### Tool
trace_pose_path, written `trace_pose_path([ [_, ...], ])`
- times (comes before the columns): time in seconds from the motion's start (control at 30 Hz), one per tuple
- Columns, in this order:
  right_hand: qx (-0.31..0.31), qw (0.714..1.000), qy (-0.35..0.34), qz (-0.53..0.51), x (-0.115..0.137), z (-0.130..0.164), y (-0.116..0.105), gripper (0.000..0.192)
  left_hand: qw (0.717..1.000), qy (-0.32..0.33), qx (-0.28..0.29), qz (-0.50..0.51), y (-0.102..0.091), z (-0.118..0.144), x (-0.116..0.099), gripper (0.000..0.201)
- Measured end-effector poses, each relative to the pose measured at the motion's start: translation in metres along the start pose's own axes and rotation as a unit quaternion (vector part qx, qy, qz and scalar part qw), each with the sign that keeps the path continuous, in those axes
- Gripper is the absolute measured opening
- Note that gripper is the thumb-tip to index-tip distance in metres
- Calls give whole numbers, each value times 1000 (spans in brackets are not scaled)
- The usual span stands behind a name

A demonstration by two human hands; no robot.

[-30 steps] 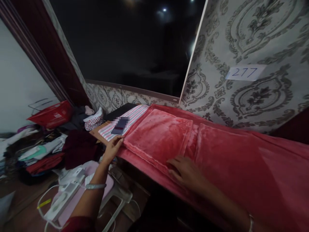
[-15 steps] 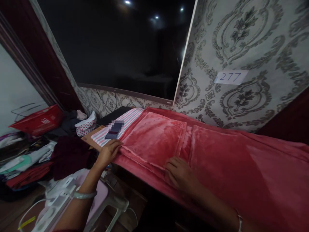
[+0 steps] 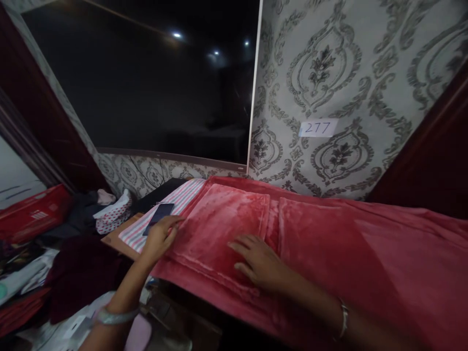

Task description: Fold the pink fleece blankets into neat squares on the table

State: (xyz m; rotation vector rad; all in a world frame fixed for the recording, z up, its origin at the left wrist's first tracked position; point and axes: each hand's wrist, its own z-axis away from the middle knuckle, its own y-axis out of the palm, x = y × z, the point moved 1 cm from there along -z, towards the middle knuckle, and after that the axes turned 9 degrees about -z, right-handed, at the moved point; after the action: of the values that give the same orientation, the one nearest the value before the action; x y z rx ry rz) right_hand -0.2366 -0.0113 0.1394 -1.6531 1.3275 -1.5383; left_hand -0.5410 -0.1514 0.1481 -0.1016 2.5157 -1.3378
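A pink plush blanket (image 3: 365, 253) covers a raised surface along the patterned wall. On its left end lies a folded pink plush cloth (image 3: 226, 219). My left hand (image 3: 161, 236) lies flat on the folded cloth's left edge with fingers spread. My right hand (image 3: 256, 261) presses flat on the cloth's near right part, fingers apart. Neither hand grips anything. A dark phone (image 3: 160, 214) lies on a striped cloth (image 3: 183, 200) just beyond my left hand.
A large dark panel (image 3: 153, 92) fills the wall behind. A paper label reading 277 (image 3: 317, 128) sticks on the wallpaper. At the left lie a red basket (image 3: 32, 212), a spotted white cloth (image 3: 111, 214) and heaps of clothes (image 3: 80, 273). A wooden board edge (image 3: 119, 241) juts out.
Both hands slid from the cloth's near edge up onto its top, the left toward the phone. The view swung to the right and upward.
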Motion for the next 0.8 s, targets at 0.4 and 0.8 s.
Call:
trace_pose_path([
  [0.4, 125, 987, -10, -101, -18, 1, 35, 68, 946, 2, 292, -140, 113, -105, -39, 70],
  [0.8, -14, 997, 45, -64, -34, -51, -16, 49, 952, 30, 271, -138, 118, -180, -50, 64],
])
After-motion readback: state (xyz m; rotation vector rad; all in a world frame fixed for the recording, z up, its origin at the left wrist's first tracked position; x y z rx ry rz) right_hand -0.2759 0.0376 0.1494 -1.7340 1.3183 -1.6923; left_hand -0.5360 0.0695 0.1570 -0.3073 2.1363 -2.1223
